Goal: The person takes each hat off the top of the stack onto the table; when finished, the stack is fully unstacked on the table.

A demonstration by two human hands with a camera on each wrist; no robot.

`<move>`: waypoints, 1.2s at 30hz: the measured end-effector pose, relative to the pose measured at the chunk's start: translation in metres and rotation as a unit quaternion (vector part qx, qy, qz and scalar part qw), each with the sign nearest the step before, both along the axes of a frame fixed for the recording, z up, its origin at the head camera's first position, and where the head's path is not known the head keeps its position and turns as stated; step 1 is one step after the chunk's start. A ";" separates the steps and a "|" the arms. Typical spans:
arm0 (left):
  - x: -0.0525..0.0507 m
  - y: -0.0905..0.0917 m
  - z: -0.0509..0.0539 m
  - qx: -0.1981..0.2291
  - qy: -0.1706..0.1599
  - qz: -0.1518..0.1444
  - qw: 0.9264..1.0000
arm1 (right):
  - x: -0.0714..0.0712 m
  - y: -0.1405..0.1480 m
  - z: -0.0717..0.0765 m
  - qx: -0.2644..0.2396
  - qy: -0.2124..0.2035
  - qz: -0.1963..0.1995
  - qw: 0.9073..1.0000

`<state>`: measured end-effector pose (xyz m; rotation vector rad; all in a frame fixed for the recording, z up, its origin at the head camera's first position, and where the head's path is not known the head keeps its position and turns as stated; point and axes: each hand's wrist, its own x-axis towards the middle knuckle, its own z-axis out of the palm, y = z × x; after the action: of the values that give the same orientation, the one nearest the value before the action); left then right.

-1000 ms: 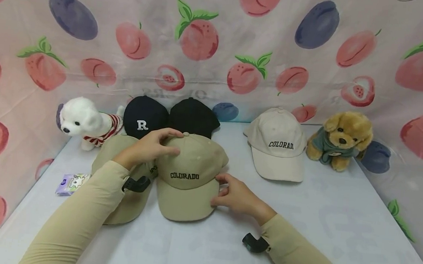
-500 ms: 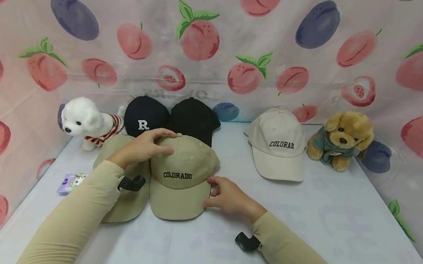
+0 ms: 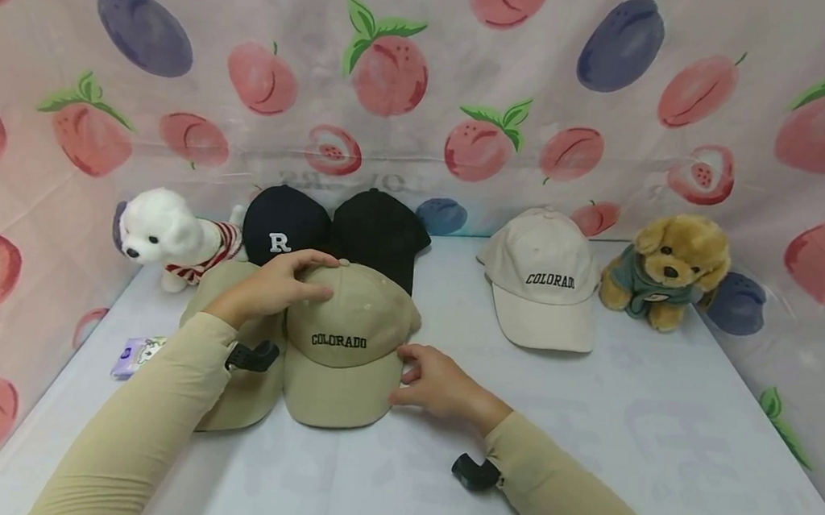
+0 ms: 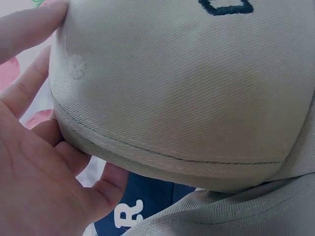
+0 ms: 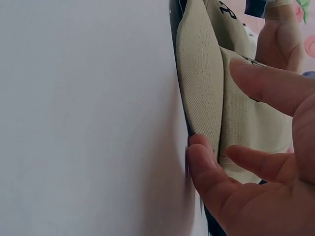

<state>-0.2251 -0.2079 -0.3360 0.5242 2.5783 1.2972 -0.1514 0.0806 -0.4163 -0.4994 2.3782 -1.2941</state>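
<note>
A khaki baseball cap [image 3: 340, 381] lettered COLORADO lies on the table, brim toward me. My left hand [image 3: 272, 285] holds its crown from the upper left, thumb on the front and the other fingers curled behind, as the left wrist view shows. At the right side of the brim, my right hand [image 3: 442, 383] grips the cap between bent fingers and thumb; one fingertip [image 5: 199, 147] touches the brim edge. A second khaki cap [image 3: 244, 406] lies close against its left side, partly hidden by my left forearm.
Behind stand a navy cap [image 3: 285, 215] with a white R and a black cap [image 3: 378, 230]. A cream COLORADO cap [image 3: 544, 284] sits right of them. A white plush dog [image 3: 167, 230], a brown plush dog [image 3: 674, 266] and a small purple packet [image 3: 131, 357] flank the caps.
Both hands have moved left with the khaki COLORADO cap, which now sits closer against the second khaki cap and shows more of the black cap behind. The other caps and plush dogs stay put.
</note>
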 end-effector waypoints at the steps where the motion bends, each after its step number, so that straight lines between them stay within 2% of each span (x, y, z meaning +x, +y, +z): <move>1: 0.000 -0.001 0.000 0.000 -0.002 0.001 1.000 | 0.000 -0.001 0.000 -0.001 0.000 0.002 1.000; 10: 0.000 -0.008 -0.002 -0.004 -0.003 0.000 1.000 | 0.001 -0.006 -0.001 -0.005 0.000 0.018 1.000; 23: 0.001 -0.007 -0.001 0.003 -0.010 -0.007 1.000 | -0.001 -0.002 0.001 0.006 -0.010 0.007 1.000; 28: 0.001 -0.004 0.000 0.010 -0.002 0.006 1.000 | -0.004 0.006 0.002 0.021 -0.003 0.002 1.000; 31: 0.001 -0.003 0.003 0.009 0.005 0.015 1.000 | -0.004 0.012 0.003 0.025 -0.002 -0.002 1.000; 36: -0.002 0.001 0.015 -0.008 0.032 0.009 0.999 | -0.005 0.028 0.006 0.010 -0.004 -0.018 1.000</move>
<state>-0.2270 -0.2072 -0.3215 0.5502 2.6494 1.2851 -0.1562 0.1081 -0.4102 -0.4476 2.4020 -1.2852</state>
